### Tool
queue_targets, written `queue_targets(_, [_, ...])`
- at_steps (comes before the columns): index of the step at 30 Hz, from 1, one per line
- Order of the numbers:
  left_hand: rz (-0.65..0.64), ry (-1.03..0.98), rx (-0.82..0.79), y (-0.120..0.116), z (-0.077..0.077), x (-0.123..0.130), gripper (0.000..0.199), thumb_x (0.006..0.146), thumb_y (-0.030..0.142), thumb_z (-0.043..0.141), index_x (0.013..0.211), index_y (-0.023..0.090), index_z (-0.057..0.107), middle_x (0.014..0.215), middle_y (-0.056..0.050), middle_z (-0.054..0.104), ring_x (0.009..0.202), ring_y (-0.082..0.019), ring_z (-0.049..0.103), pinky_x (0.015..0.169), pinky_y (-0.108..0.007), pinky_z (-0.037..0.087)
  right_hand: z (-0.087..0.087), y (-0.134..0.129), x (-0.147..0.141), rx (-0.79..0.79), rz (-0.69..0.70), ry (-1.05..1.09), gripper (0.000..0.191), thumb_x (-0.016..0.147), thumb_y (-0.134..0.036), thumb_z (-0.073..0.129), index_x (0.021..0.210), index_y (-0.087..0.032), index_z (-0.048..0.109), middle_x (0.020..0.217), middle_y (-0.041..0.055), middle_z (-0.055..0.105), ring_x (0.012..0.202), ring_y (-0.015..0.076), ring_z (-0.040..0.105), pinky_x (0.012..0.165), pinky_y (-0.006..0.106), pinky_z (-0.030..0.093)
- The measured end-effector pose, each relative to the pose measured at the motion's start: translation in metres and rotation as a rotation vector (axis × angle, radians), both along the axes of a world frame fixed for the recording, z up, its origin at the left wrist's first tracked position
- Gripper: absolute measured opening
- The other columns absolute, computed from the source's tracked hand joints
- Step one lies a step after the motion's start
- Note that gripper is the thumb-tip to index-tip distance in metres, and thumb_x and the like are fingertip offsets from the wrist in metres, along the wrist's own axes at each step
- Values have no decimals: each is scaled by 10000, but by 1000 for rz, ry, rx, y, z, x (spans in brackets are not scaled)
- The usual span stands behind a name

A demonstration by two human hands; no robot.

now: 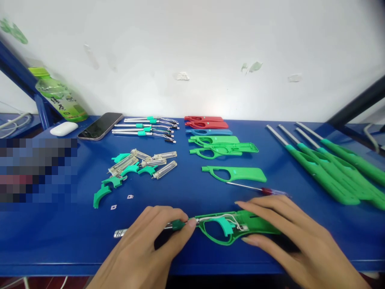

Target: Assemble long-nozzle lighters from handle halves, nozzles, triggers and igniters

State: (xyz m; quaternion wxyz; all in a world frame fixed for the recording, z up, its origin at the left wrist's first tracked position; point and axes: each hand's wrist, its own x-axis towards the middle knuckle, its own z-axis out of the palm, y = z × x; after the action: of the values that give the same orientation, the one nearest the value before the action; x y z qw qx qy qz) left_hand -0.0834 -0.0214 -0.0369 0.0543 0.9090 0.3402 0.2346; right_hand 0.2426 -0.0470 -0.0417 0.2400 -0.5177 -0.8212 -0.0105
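Observation:
An opened green lighter shell (pixel 217 241) lies near the table's front edge, its inside facing up. Within it I see a teal trigger (pixel 225 226) beside the finger loop and white wires running along the upper side. My left hand (pixel 147 237) pinches the front end, where a metal tube (pixel 120 233) joins the shell; the tube's tip sticks out to the left. My right hand (pixel 296 235) grips the handle end, thumb and fingers on opposite edges. Just behind that hand lies a screwdriver (pixel 267 191). The palm hides the handle's far end.
Loose teal triggers (pixel 102 196) and clear fuel tanks (pixel 165 169) lie at left, with wired metal tubes (pixel 132 132) behind. Green shell halves (pixel 246 174) and red ones (pixel 207 124) sit mid-table. Assembled lighters (pixel 327 176) lie right; a phone (pixel 102 125) and bottle (pixel 60 96) stand back left.

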Motion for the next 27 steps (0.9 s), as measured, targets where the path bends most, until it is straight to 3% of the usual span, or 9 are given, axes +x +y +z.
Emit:
queue_targets(7, [19, -71, -29, 1, -3, 2, 546, 1020, -3, 392, 1422, 290, 617, 1277, -60, 637, 1184, -182, 578, 953, -315, 519, 3, 3, -5, -48, 29, 74, 298, 1029, -476, 666, 1319, -408, 656, 1216, -51, 754, 1087, 158, 746, 961, 282, 592])
queue_targets(13, [66, -102, -45, 1, -6, 1, 621, 1008, -27, 381, 1427, 363, 620, 1284, -45, 647, 1144, -158, 616, 911, -265, 545, 7, 0, -6, -80, 38, 115, 239, 1013, -461, 691, 1240, -388, 672, 1185, -49, 754, 1099, 149, 742, 985, 271, 582])
queue_targets(21, [88, -100, -45, 0, -7, 2, 571, 997, -10, 404, 1356, 342, 673, 1287, -43, 671, 1127, -152, 653, 883, -224, 574, 9, -1, -5, -105, 143, 155, 195, 1018, -272, 688, 1193, -352, 726, 1200, -1, 744, 1092, 169, 736, 918, 281, 621])
queue_targets(27, [72, -123, -44, 0, -6, 3, 643, 969, -68, 357, 1359, 342, 662, 1271, -32, 669, 1141, -125, 642, 907, -197, 551, 7, 0, -5, -136, 135, 161, 199, 1025, -281, 676, 1201, -351, 738, 1206, 11, 740, 1088, 182, 731, 902, 298, 633])
